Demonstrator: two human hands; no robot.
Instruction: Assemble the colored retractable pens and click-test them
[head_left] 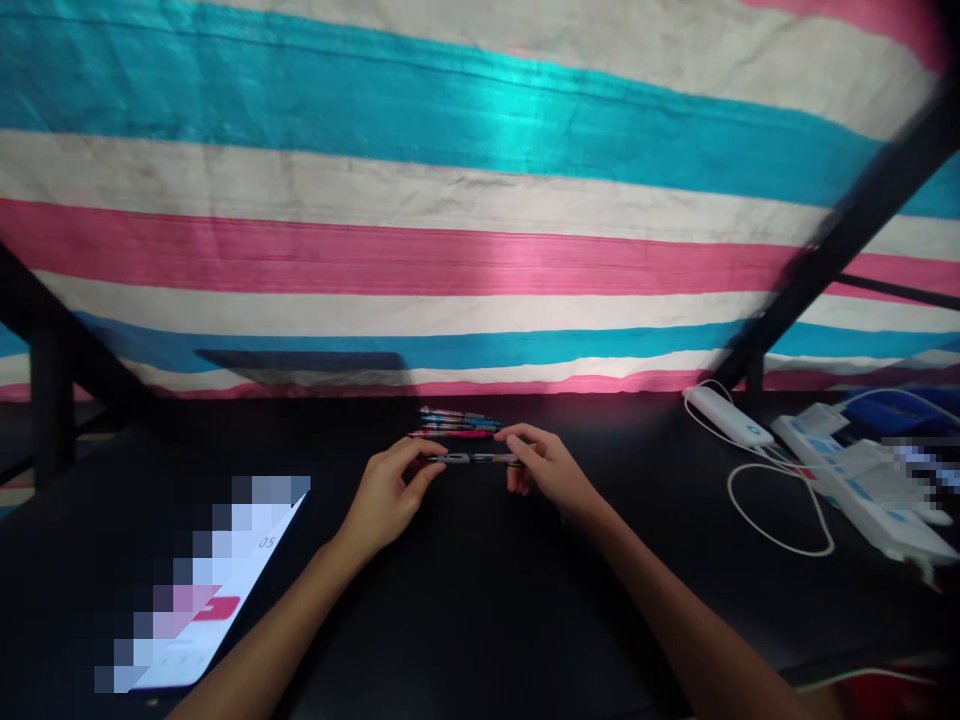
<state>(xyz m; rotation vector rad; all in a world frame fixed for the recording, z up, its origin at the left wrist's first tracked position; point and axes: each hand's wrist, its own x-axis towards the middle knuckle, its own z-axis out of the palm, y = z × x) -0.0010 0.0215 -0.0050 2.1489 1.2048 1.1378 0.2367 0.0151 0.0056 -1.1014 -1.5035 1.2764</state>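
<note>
A slim pen (472, 458) with a grey grip and a clear barrel lies level between my two hands, just above or on the black table. My left hand (394, 490) pinches its left end between thumb and fingers. At the other end, my right hand (546, 468) has its thumb and fingers closed around the barrel, with the index finger stretched out beyond. Right behind the pen, several more pens (459, 422) with red, blue and dark parts lie side by side in a small pile. The fingers partly cover both ends of the held pen.
A lit tablet or phone screen (217, 600) lies at the left. To the right are a white power bank (727, 415), a white power strip (862, 490) and looping white cable (780, 552). A striped sheet (480, 260) hangs behind, between dark frame bars (832, 240).
</note>
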